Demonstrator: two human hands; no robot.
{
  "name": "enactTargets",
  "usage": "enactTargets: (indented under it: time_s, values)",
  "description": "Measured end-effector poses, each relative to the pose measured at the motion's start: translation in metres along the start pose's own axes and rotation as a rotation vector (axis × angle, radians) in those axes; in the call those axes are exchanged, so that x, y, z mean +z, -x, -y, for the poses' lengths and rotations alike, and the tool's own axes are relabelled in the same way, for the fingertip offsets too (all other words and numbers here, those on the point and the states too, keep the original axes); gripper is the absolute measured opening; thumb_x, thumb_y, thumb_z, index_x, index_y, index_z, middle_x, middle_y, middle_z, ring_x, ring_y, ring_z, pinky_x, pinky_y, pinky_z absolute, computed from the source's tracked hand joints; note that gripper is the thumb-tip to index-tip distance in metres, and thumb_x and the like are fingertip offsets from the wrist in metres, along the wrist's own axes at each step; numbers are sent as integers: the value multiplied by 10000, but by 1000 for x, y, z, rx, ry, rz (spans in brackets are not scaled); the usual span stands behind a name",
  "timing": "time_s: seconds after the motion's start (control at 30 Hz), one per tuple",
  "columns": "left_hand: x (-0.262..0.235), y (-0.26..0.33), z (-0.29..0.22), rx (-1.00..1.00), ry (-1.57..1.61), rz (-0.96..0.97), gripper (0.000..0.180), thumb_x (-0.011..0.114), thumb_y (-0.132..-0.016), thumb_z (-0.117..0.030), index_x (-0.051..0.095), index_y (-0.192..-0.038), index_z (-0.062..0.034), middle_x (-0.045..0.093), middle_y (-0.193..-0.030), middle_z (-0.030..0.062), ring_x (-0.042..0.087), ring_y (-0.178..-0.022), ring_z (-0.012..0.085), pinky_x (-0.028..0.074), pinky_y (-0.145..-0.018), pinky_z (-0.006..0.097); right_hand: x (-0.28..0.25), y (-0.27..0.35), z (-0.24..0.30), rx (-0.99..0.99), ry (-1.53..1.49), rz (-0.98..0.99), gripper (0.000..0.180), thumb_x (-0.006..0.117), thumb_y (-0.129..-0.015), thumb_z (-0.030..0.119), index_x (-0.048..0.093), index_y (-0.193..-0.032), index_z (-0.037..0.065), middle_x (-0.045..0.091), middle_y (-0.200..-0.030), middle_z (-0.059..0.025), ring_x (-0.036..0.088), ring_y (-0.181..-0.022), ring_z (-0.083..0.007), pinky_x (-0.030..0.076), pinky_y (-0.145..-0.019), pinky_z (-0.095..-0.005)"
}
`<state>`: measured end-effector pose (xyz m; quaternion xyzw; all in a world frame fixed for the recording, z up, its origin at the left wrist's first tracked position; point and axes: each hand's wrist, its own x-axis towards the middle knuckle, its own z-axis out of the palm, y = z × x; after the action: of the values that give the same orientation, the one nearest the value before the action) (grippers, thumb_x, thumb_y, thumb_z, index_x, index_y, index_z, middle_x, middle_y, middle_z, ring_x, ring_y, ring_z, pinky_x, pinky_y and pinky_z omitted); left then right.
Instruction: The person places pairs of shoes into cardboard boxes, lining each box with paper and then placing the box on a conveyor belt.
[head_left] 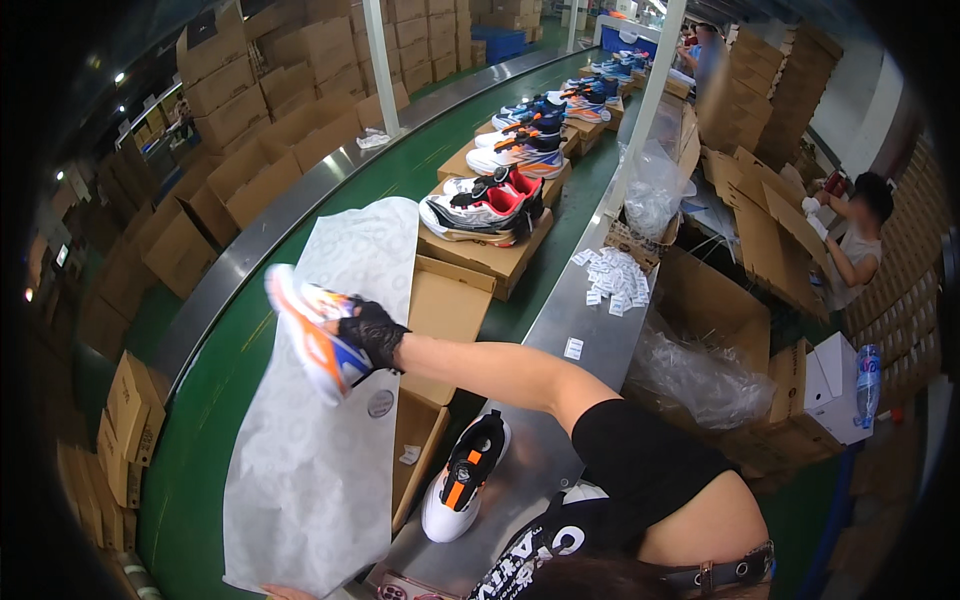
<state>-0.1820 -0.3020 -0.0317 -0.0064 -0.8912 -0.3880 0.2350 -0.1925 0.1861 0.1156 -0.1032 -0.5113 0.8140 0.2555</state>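
My right hand (372,333), in a black lace glove, reaches across to the left and grips an orange, white and blue sneaker (310,338) held sole up. The shoe hangs over a large sheet of white tissue paper (320,470) draped across an open cardboard shoe box (445,310) on the green belt (200,440). A matching white, black and orange sneaker (463,478) lies on the metal ledge (590,330) beside the box. Only a sliver of my left hand (285,592) shows at the bottom edge, at the paper's lower corner.
Further boxes topped with sneaker pairs (485,210) line the belt into the distance. A heap of small white tags (615,278) and clear plastic bags (690,380) sit to the right. A seated co-worker (860,240) handles flat cardboard. A water bottle (868,382) stands far right.
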Motion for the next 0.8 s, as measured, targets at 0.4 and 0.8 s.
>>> enactTargets:
  time_s: [0.4,0.8]
  values:
    - [-38,-28,55,-85,-199,268,355,340,-869,-126,444,-1137,84,487,-1126,240,475,-1033,298,361,-890,357,-72,-2,-30,-249,781,-194,421,682,-655,290,526,-904,-12,601,-829,-117,579,-714,-224,472,-619,-330]
    - [-57,-84,-99,-536,404,288,450,379,-895,-344,538,-945,73,589,-910,136,549,-843,190,427,-744,305,48,119,-141,218,835,554,384,621,-712,323,530,-923,15,547,-855,-166,487,-857,-277,382,-772,-396]
